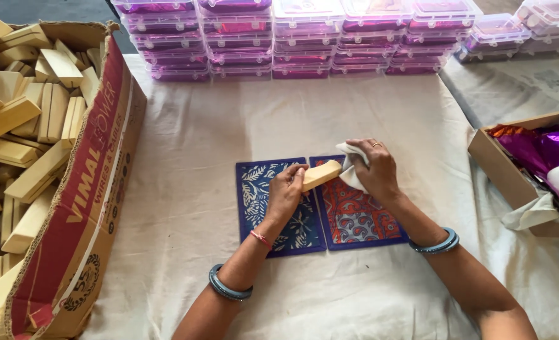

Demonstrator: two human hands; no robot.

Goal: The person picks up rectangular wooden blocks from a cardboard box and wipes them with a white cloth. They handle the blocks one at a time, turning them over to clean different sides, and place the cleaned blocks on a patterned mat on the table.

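Here, at the centre of the cloth-covered table (185, 164), the left hand (286, 192) closes its fingers around one end of a pale wooden block (321, 174), holding it just above two patterned mats. The right hand (375, 169) grips a bunched white cloth (350, 165) pressed against the block's other end, at about 3 o'clock from it. The blue mat with white leaves (273, 204) lies under the left hand; the red-and-blue mat (354, 214) sits touching it on its 3 o'clock side. At 9 o'clock a torn cardboard box (94, 189) holds many more wooden blocks (21, 119) (stacked loosely). At 12 o'clock stand rows of clear lidded boxes (304, 38) with purple contents. At 3 o'clock a small carton (490, 157) holds purple foil (556, 148).
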